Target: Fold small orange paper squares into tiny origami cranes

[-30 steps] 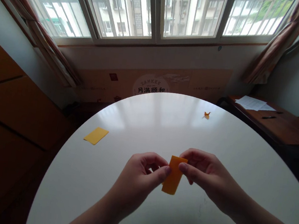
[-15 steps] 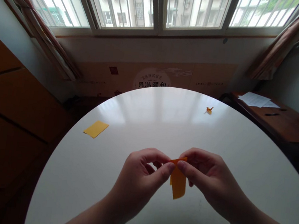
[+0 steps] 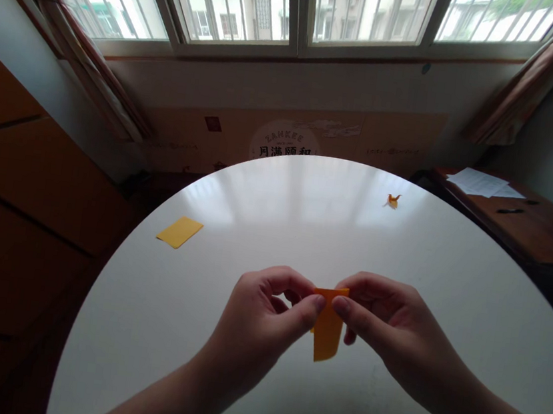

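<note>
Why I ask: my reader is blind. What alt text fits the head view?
The left hand and right hand pinch the top edge of a small orange paper over a round white table. A yellow paper slip lies at the table's left, a tiny orange paper crane far right.

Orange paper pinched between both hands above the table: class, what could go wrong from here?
1. The left hand and right hand pinch only the top edge of the orange paper, and its lower part hangs free; opposed pulls might tear it, or it could slip out.
2. It is held in the air above the white table, without flat support, so any crease may come out crooked.
</note>
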Demonstrator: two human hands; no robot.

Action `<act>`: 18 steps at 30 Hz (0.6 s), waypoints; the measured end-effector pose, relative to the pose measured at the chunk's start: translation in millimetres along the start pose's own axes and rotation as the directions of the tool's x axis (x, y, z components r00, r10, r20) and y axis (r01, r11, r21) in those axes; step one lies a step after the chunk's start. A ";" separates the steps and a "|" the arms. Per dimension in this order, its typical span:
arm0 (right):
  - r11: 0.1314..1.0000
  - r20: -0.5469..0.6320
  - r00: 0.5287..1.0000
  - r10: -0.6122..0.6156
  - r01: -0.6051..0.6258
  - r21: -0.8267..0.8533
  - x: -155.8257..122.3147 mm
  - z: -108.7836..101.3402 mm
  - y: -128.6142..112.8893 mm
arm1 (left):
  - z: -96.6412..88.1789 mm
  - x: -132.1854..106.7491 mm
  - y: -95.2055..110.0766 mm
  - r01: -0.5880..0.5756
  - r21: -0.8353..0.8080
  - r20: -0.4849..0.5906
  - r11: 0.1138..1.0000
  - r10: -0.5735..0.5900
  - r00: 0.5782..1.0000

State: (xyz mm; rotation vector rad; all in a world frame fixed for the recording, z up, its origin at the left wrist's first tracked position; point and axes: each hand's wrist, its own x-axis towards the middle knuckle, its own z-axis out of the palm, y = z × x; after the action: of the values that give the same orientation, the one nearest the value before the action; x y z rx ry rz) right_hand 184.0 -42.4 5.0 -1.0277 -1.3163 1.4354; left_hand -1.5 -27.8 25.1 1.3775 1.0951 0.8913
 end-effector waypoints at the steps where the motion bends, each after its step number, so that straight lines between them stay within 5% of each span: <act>1: 1.000 0.002 1.000 0.001 -0.001 -0.005 0.1 0.0 -0.7 | 0.0 -0.1 -0.5 0.000 -0.007 -0.001 1.000 0.000 1.000; 18: 0.992 -0.024 0.997 -0.079 0.076 -0.100 0.8 0.1 -0.7 | -1.0 1.3 -0.1 -0.074 0.049 -0.054 0.996 0.077 0.996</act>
State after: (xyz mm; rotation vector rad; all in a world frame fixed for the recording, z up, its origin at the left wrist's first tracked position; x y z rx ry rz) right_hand 183.7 -41.6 5.7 -1.0458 -1.4041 1.3047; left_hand -2.1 -26.3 25.0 1.4484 1.1189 0.9698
